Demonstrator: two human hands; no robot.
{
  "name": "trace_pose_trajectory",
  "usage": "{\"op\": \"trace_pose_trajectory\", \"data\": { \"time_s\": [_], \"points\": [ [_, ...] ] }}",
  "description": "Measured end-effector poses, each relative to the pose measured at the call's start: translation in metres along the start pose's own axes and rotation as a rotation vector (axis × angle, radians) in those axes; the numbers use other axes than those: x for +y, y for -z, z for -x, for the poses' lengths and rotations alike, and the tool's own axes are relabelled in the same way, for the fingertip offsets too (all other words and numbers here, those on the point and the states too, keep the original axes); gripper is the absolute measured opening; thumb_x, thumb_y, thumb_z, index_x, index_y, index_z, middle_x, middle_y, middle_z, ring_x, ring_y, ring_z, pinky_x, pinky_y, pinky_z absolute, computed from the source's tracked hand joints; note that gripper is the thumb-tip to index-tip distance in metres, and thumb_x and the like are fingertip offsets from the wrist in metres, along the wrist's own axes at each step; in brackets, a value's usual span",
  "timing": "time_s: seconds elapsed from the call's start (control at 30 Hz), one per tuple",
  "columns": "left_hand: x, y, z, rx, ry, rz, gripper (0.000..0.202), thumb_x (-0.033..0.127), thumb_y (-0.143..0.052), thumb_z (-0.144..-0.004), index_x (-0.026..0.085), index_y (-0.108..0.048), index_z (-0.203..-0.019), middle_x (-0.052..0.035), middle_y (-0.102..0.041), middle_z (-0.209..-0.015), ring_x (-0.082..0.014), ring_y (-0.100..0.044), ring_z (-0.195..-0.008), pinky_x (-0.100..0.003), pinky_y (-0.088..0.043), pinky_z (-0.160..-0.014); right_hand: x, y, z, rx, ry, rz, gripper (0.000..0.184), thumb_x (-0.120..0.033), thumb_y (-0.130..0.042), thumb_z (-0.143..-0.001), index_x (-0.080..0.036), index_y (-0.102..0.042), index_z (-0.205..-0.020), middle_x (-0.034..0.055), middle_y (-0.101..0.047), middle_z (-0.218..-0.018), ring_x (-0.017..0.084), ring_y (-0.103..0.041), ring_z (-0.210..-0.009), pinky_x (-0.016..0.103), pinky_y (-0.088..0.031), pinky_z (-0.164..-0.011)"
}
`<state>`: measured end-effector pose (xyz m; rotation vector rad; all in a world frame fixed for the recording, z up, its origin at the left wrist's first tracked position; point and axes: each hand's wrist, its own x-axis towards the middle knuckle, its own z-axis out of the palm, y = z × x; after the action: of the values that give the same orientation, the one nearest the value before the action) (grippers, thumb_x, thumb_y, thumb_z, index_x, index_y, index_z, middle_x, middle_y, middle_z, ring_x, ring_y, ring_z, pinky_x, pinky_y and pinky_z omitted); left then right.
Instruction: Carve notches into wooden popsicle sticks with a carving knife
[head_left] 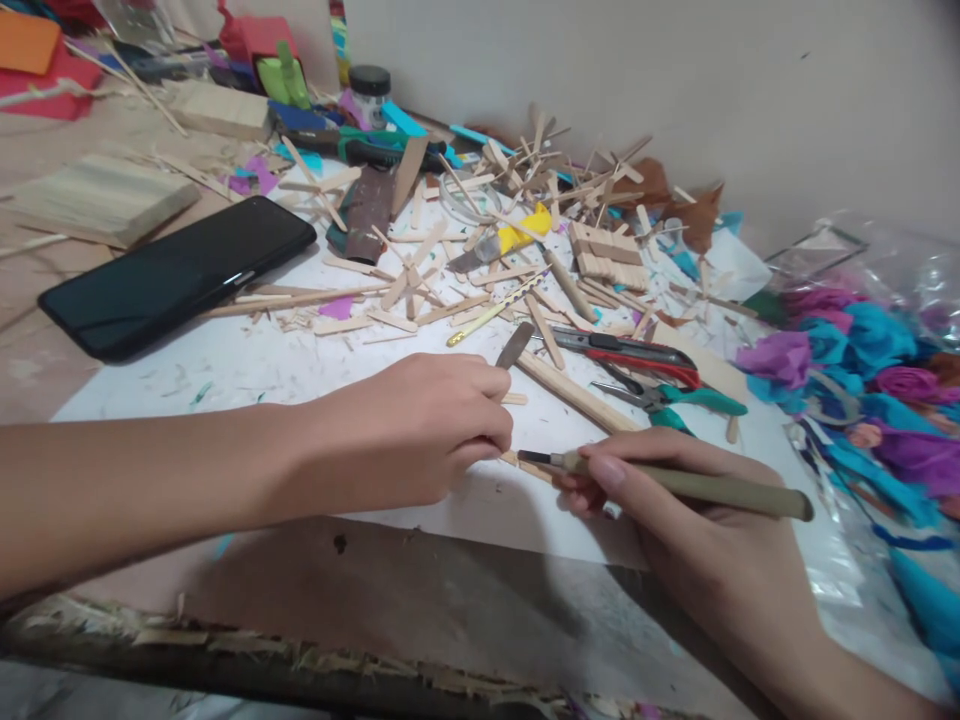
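My right hand grips a carving tool with a round wooden handle and a short dark metal tip. The tip points left, just beside the fingertips of my left hand. The left hand is closed, fingers curled down at one end of a thin wooden craft stick; its grip is partly hidden. The stick runs beneath the tool tip toward my right fingers. Behind my left knuckles a flat grey blade sticks up, its lower part hidden. White paper with shavings lies underneath.
A black phone lies at left near wood blocks. Beyond my hands are a red utility knife, green-handled pliers, a yellow cutter and heaped craft sticks. Crepe paper flowers crowd the right side.
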<state>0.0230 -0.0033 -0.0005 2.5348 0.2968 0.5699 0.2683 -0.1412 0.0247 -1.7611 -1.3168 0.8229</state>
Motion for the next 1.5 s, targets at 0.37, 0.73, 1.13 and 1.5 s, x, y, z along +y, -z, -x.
{"op": "trace_pose_trajectory", "data": {
  "time_s": [0.37,0.73,1.13,1.5],
  "points": [
    [0.000,0.001,0.001,-0.019,0.020,-0.007,0.030,0.007,-0.060,-0.110,0.019,-0.085,-0.097,-0.0008,-0.066,-0.089,-0.0151,-0.061,-0.084,-0.027,-0.044,-0.077,0.005,0.008,-0.008,-0.117,0.090,-0.033,0.014,-0.047,-0.095,-0.094,-0.034,-0.095,-0.090,0.0057,-0.091,-0.092,0.022,-0.085,-0.073,0.026,-0.069,-0.062],
    [-0.003,-0.001,0.004,-0.017,0.024,0.011,0.030,0.012,-0.060,-0.112,0.020,-0.085,-0.097,-0.0011,-0.066,-0.089,-0.0160,-0.062,-0.085,-0.028,-0.043,-0.075,-0.001,0.003,-0.005,-0.062,0.062,-0.067,0.017,-0.046,-0.091,-0.097,-0.032,-0.093,-0.088,0.0029,-0.087,-0.078,0.016,-0.081,-0.065,0.018,-0.063,-0.059],
    [-0.001,-0.003,0.008,0.044,-0.028,0.037,0.036,0.009,-0.052,-0.111,0.017,-0.078,-0.088,-0.0014,-0.060,-0.087,-0.0146,-0.055,-0.081,-0.029,-0.039,-0.071,-0.005,0.010,-0.011,-0.045,0.128,-0.074,0.013,-0.050,-0.095,-0.091,-0.038,-0.094,-0.092,0.0018,-0.087,-0.089,0.019,-0.081,-0.073,0.021,-0.066,-0.061],
    [0.006,0.005,0.004,-0.024,-0.004,0.028,0.035,0.010,-0.056,-0.113,0.013,-0.083,-0.091,-0.0022,-0.064,-0.089,-0.0156,-0.057,-0.085,-0.030,-0.042,-0.076,-0.007,0.002,-0.009,-0.043,0.166,0.005,0.012,-0.042,-0.087,-0.095,-0.033,-0.090,-0.087,0.0003,-0.086,-0.083,0.016,-0.080,-0.066,0.018,-0.064,-0.057]
  ]
}}
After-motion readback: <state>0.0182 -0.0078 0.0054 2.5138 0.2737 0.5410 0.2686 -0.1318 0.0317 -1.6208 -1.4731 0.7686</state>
